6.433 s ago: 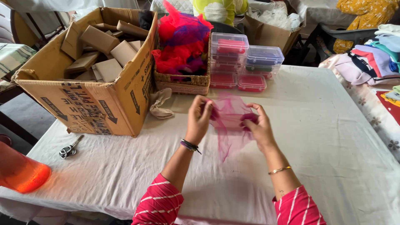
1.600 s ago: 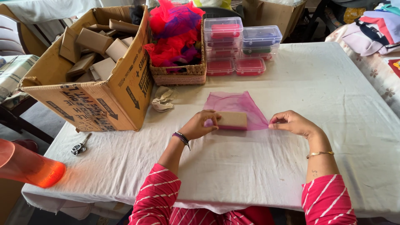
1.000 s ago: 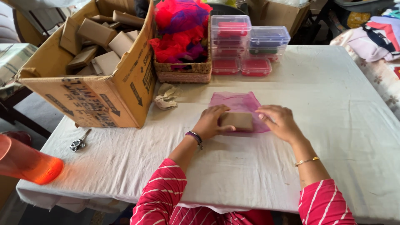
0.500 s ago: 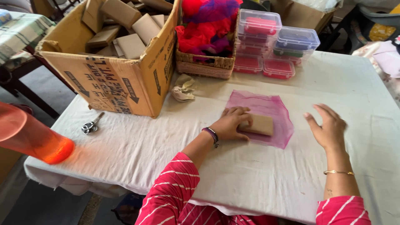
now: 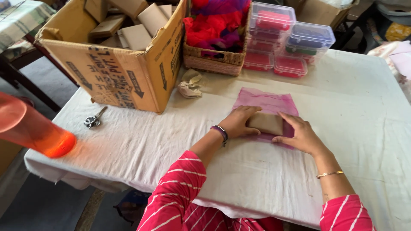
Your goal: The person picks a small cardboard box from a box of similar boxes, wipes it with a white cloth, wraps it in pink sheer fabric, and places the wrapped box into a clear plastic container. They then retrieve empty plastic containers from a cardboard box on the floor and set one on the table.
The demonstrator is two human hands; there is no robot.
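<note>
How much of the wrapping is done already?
Done: the pink net cloth lies spread flat on the table, and the small brown block sits on its near part. In hand: the left hand and right hand rest on either side of the block. Left: no fold of cloth covers the block yet.

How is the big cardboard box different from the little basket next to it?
The cardboard box is larger, plain brown and smooth-sided; the basket is smaller and woven. The cardboard box holds tan packets; the basket holds red and purple fluff. Both stand open-topped on the white-clothed table.
</note>
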